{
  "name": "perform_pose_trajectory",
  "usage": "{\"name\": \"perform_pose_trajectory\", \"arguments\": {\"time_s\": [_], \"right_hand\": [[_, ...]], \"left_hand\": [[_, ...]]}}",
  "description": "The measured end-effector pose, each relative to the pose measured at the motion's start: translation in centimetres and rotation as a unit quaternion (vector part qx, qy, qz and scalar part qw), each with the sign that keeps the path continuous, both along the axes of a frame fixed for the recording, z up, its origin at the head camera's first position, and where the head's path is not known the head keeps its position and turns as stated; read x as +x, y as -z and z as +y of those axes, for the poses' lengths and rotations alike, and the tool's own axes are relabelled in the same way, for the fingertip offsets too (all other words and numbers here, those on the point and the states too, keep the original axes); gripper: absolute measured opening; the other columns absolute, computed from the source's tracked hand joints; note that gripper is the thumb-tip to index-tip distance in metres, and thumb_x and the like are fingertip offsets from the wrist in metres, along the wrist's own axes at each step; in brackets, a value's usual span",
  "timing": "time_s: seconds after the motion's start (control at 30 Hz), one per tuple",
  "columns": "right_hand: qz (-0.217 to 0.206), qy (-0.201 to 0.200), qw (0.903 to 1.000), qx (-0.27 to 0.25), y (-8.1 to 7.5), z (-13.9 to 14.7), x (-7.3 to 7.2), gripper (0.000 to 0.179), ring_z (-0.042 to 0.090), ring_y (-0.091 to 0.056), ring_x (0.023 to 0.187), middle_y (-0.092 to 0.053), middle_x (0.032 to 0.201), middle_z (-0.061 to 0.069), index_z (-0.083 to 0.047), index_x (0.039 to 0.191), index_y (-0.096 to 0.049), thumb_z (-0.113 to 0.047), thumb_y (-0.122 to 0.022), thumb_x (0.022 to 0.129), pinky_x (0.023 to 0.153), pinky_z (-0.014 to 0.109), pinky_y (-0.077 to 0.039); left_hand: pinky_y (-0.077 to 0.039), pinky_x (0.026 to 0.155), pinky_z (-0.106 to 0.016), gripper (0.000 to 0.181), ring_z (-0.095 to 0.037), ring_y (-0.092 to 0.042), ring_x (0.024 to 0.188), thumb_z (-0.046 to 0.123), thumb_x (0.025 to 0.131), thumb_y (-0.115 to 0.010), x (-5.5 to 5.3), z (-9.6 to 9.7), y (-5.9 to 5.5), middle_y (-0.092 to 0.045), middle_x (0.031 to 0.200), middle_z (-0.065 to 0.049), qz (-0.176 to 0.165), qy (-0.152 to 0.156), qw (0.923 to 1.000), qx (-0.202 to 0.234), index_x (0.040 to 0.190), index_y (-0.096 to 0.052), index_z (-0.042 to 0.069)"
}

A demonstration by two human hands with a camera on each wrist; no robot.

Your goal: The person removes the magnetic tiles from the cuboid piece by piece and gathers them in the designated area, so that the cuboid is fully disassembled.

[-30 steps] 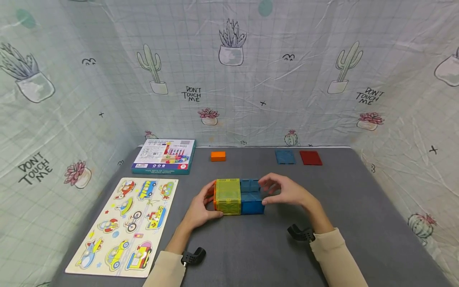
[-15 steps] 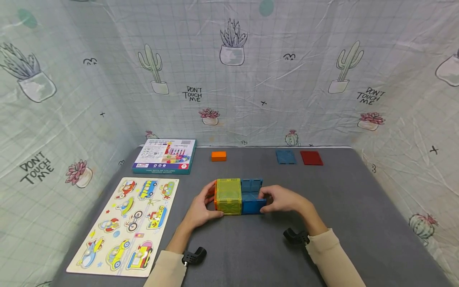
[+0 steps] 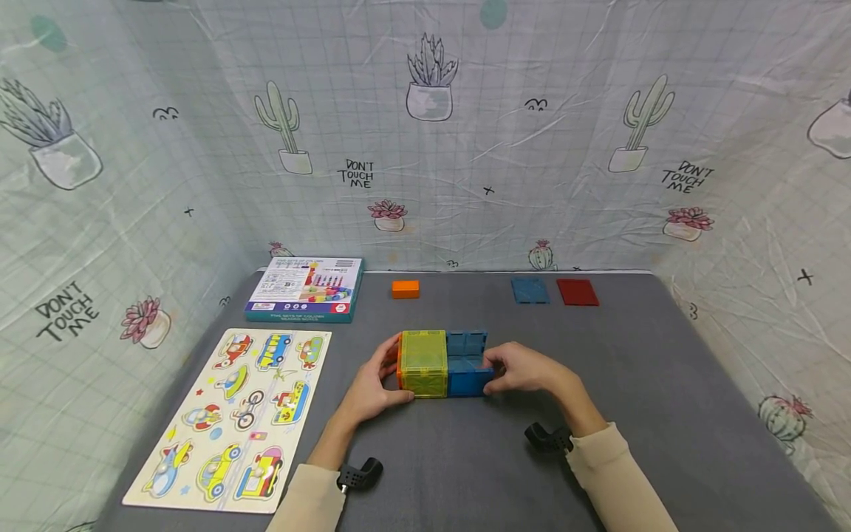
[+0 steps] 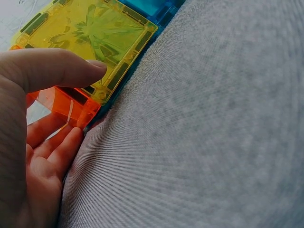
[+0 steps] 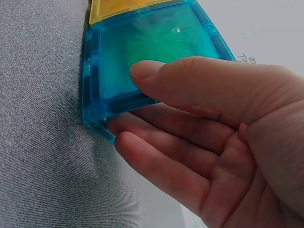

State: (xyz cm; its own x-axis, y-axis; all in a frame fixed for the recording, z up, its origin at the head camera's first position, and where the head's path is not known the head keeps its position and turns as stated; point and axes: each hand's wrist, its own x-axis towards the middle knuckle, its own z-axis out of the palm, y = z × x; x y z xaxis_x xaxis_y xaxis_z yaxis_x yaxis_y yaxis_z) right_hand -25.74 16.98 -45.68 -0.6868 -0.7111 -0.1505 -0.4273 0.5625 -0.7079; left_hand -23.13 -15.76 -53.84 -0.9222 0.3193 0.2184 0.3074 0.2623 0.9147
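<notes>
A person's left hand (image 3: 368, 388) grips the left end of a translucent yellow plastic tile box (image 3: 424, 362), which sits on the dark grey counter (image 3: 459, 465); the thumb presses its front, and the fingers bend around a translucent orange plastic tile (image 4: 88, 112) forming that end. Joined to the box's right side is an open-topped translucent blue plastic tile section (image 3: 468, 382). The right hand (image 3: 528, 368) pinches its front wall near the right end, thumb outside, fingers behind. Farther back lie a small orange block (image 3: 405, 290), a flat blue square tile (image 3: 530, 291) and a flat red square tile (image 3: 578, 292). A printed cardboard box (image 3: 303, 290) and a pale vehicle puzzle board (image 3: 274, 425) lie at left.
</notes>
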Motion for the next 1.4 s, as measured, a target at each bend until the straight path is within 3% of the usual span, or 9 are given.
{"name": "perform_pose_trajectory", "arguments": {"time_s": [0.13,0.47,0.8,1.03,1.4], "right_hand": [[0.0,0.0,1.0,-0.003,0.1,-0.1,0.0,0.028,0.004,-0.044,0.061,-0.045,0.07,-0.008,-0.011,0.077,-0.053,-0.015,-0.079,0.085,0.056,0.02,-0.038],[-0.004,-0.022,0.9995,-0.021,0.6,-0.1,-0.2,0.038,0.003,-0.032,0.057,-0.029,0.068,-0.007,-0.009,0.073,-0.041,-0.011,-0.078,0.086,0.058,0.021,-0.031],[-0.021,-0.029,0.9988,-0.033,0.8,0.2,-0.4,0.032,0.002,-0.032,0.055,-0.032,0.064,-0.009,-0.009,0.074,-0.047,-0.012,-0.077,0.087,0.056,0.019,-0.033],[-0.051,-0.026,0.9972,-0.048,1.2,0.3,-0.6,0.03,0.003,-0.031,0.053,-0.03,0.063,-0.007,-0.005,0.078,-0.047,-0.011,-0.075,0.087,0.053,0.02,-0.03],[-0.065,-0.025,0.9959,-0.059,1.7,1.1,-1.0,0.033,0.003,-0.029,0.051,-0.027,0.064,-0.006,-0.002,0.08,-0.042,-0.009,-0.073,0.087,0.051,0.02,-0.028]], "left_hand": [[-0.042,0.115,-0.045,0.109,-0.026,-0.047,0.14,0.005,0.068,-0.088,0.0,-0.1,0.0,-0.048,0.152,-0.006,-0.004,-0.002,1.0,-0.005,0.156,-0.03,0.032],[-0.042,0.116,-0.047,0.109,-0.027,-0.046,0.141,0.005,0.068,-0.087,0.2,0.1,-0.4,-0.047,0.153,-0.007,-0.007,-0.003,0.9999,-0.012,0.157,-0.029,0.028],[-0.039,0.118,-0.05,0.111,-0.032,-0.043,0.143,-0.001,0.068,-0.086,0.2,0.2,-0.6,-0.043,0.155,-0.014,-0.021,0.005,0.9998,0.001,0.159,-0.025,0.019],[-0.041,0.116,-0.045,0.11,-0.026,-0.046,0.141,0.003,0.068,-0.087,0.1,0.1,-0.4,-0.047,0.153,-0.008,-0.011,0.002,0.9999,-0.008,0.157,-0.028,0.029],[-0.041,0.116,-0.05,0.109,-0.029,-0.046,0.141,0.004,0.068,-0.087,0.2,0.0,-0.4,-0.047,0.153,-0.01,-0.002,0.005,1.0,-0.003,0.157,-0.029,0.026]]}}
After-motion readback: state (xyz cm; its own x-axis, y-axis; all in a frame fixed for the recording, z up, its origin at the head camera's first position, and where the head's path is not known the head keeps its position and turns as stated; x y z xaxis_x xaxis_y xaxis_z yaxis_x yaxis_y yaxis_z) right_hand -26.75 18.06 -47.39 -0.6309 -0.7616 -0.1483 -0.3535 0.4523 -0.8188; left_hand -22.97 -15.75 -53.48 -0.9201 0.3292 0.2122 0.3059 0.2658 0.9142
